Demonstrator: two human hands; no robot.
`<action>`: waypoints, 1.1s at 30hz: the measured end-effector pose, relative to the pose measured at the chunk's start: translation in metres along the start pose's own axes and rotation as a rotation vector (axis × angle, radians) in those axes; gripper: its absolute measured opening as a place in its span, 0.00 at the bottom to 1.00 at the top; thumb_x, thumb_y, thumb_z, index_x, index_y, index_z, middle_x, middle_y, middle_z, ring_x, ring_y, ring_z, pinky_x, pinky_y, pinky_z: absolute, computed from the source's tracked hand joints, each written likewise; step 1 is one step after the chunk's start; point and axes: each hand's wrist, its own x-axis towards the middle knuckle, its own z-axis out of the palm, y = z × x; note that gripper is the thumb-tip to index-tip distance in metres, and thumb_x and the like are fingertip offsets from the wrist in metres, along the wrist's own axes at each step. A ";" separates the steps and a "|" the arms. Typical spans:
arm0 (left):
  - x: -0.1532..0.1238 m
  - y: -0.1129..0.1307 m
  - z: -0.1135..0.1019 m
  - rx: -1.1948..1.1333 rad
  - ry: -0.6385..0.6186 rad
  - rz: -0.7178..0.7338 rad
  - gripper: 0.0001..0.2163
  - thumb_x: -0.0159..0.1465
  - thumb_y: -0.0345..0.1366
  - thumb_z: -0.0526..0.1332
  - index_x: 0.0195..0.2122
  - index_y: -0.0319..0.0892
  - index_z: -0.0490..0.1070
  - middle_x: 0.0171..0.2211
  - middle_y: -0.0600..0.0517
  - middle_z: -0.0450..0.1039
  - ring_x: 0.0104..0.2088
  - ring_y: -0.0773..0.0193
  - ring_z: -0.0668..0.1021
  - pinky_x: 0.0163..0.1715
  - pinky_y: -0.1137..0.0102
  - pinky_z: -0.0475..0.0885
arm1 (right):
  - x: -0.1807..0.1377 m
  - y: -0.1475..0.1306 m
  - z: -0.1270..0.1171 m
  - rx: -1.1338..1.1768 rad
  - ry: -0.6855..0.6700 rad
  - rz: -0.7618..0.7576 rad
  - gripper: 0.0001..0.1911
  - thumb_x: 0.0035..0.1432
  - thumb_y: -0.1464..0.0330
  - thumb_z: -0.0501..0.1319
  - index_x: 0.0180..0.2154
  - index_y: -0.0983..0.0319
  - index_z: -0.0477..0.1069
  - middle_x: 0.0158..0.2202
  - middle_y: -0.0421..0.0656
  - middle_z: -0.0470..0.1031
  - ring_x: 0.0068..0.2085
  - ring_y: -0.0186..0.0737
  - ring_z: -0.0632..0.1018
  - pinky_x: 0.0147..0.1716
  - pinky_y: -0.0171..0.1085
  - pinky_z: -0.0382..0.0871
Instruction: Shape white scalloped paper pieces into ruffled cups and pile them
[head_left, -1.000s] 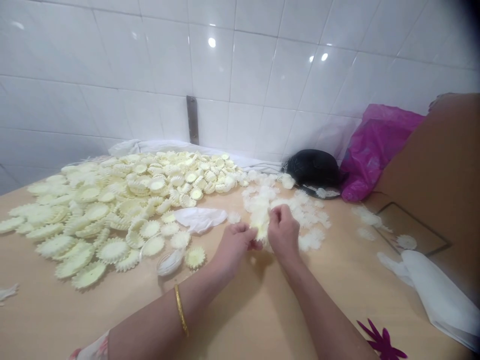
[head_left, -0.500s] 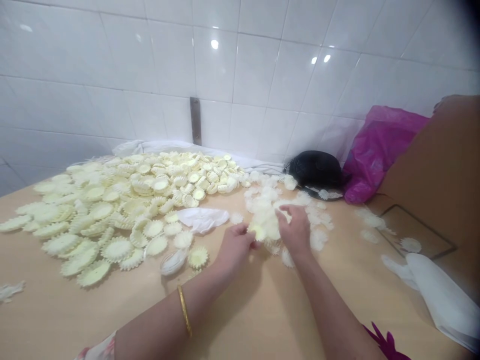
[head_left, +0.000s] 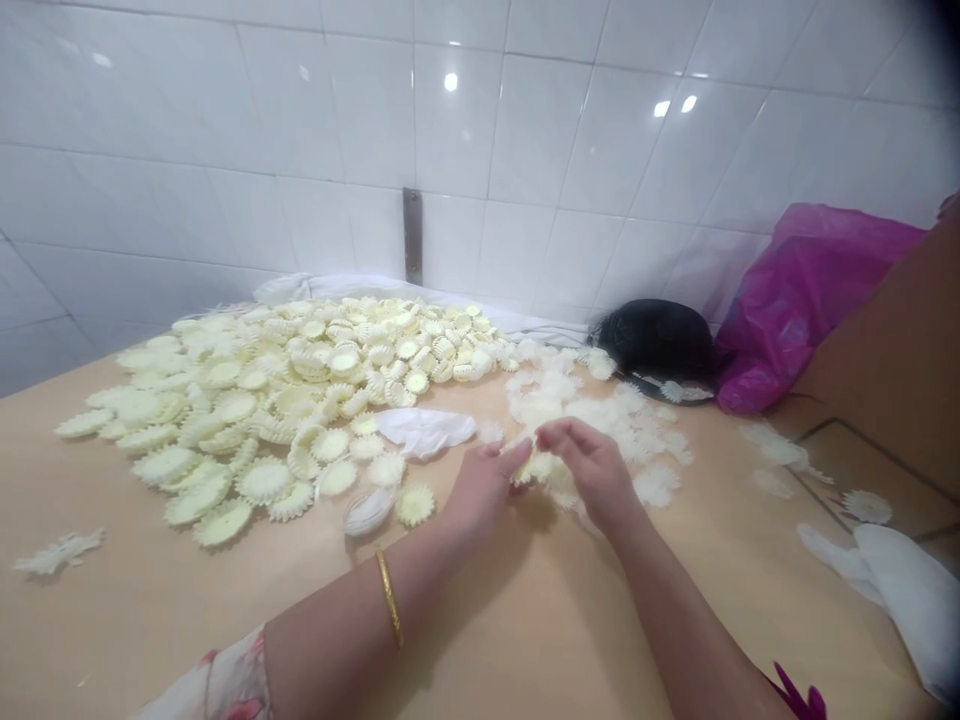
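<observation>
My left hand (head_left: pixel 486 485) is closed on a pale yellow disc with a scalloped edge (head_left: pixel 523 470), pinched between thumb and fingers above the table. Close beside it, my right hand (head_left: pixel 592 468) has its fingers drawn together at the disc's upper side; what they grip, if anything, I cannot make out. Beyond the hands lies a loose pile of thin whitish toothed discs (head_left: pixel 555 395). A single yellowish scalloped disc (head_left: pixel 415 505) lies left of my left wrist, by a small round bundle of white thread (head_left: pixel 369 512).
A large heap of pale yellow scalloped discs (head_left: pixel 300 390) covers the table's (head_left: pixel 480 650) left back. A white cloth scrap (head_left: pixel 425 431) lies before it. At the right are a black rounded object (head_left: pixel 652 340), a magenta plastic bag (head_left: pixel 795 300) and white sheets (head_left: pixel 911 600).
My right hand has come closer to my left, its fingertips now meeting at the disc. The yellow disc is turned more edge-on. The view has shifted slightly left.
</observation>
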 end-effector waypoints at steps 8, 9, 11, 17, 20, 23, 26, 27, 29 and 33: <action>0.004 0.002 -0.004 -0.088 -0.021 0.012 0.18 0.45 0.46 0.67 0.29 0.36 0.69 0.27 0.51 0.67 0.26 0.70 0.70 0.28 0.72 0.67 | -0.006 -0.006 0.011 -0.033 -0.106 -0.002 0.08 0.46 0.65 0.63 0.30 0.61 0.71 0.28 0.39 0.71 0.33 0.37 0.71 0.37 0.37 0.64; 0.004 0.003 -0.004 -0.094 -0.046 0.012 0.18 0.46 0.46 0.66 0.28 0.36 0.69 0.27 0.51 0.67 0.26 0.70 0.70 0.29 0.71 0.68 | -0.006 -0.005 0.011 0.007 -0.112 0.015 0.09 0.47 0.64 0.63 0.31 0.62 0.71 0.28 0.39 0.71 0.32 0.37 0.71 0.36 0.37 0.65; 0.003 0.006 -0.003 -0.093 -0.099 0.003 0.17 0.47 0.45 0.66 0.27 0.36 0.68 0.26 0.52 0.67 0.25 0.70 0.71 0.31 0.70 0.68 | -0.004 -0.002 0.009 0.102 -0.114 0.073 0.11 0.48 0.62 0.62 0.33 0.62 0.71 0.29 0.41 0.72 0.31 0.38 0.72 0.33 0.37 0.66; -0.002 0.011 -0.002 0.025 -0.214 0.065 0.12 0.47 0.36 0.67 0.23 0.38 0.63 0.22 0.54 0.66 0.27 0.68 0.73 0.34 0.69 0.67 | -0.001 0.006 0.006 0.261 -0.007 0.154 0.08 0.48 0.63 0.61 0.26 0.61 0.68 0.21 0.36 0.67 0.25 0.33 0.68 0.27 0.34 0.63; -0.002 0.008 -0.003 0.105 -0.195 0.088 0.11 0.46 0.33 0.67 0.22 0.38 0.62 0.20 0.56 0.65 0.26 0.68 0.73 0.32 0.71 0.66 | -0.002 0.004 0.006 0.181 0.023 0.120 0.12 0.50 0.62 0.59 0.20 0.61 0.63 0.19 0.35 0.62 0.24 0.32 0.65 0.24 0.32 0.60; -0.001 0.006 -0.002 0.098 -0.109 0.014 0.10 0.46 0.33 0.66 0.23 0.38 0.63 0.20 0.55 0.65 0.24 0.68 0.72 0.28 0.71 0.66 | -0.003 0.001 0.007 -0.010 0.058 0.032 0.09 0.51 0.64 0.58 0.23 0.61 0.67 0.23 0.38 0.66 0.28 0.35 0.67 0.29 0.34 0.61; 0.002 0.003 -0.001 0.059 -0.059 -0.057 0.11 0.45 0.34 0.66 0.22 0.38 0.63 0.19 0.55 0.64 0.22 0.68 0.71 0.25 0.72 0.65 | -0.004 0.001 0.010 -0.153 0.092 -0.058 0.07 0.51 0.66 0.57 0.25 0.61 0.69 0.26 0.40 0.69 0.31 0.37 0.70 0.34 0.36 0.62; 0.002 0.003 -0.001 0.064 -0.057 -0.055 0.11 0.45 0.34 0.66 0.21 0.38 0.63 0.18 0.55 0.63 0.21 0.68 0.71 0.24 0.72 0.65 | -0.004 0.002 0.011 -0.188 0.103 -0.076 0.07 0.52 0.66 0.57 0.25 0.61 0.69 0.26 0.40 0.69 0.31 0.37 0.70 0.35 0.36 0.62; 0.002 0.001 0.000 0.091 -0.056 -0.035 0.11 0.45 0.33 0.66 0.19 0.37 0.62 0.17 0.55 0.62 0.21 0.69 0.70 0.24 0.72 0.65 | -0.004 0.003 0.012 -0.241 0.138 -0.082 0.07 0.52 0.67 0.56 0.24 0.61 0.68 0.25 0.40 0.68 0.30 0.36 0.69 0.33 0.35 0.61; -0.003 0.000 0.003 0.163 -0.072 -0.007 0.11 0.47 0.33 0.64 0.19 0.38 0.60 0.17 0.55 0.62 0.21 0.68 0.70 0.26 0.71 0.65 | -0.003 0.005 0.011 -0.246 0.242 0.050 0.12 0.52 0.65 0.56 0.20 0.61 0.63 0.18 0.35 0.61 0.23 0.33 0.63 0.25 0.32 0.58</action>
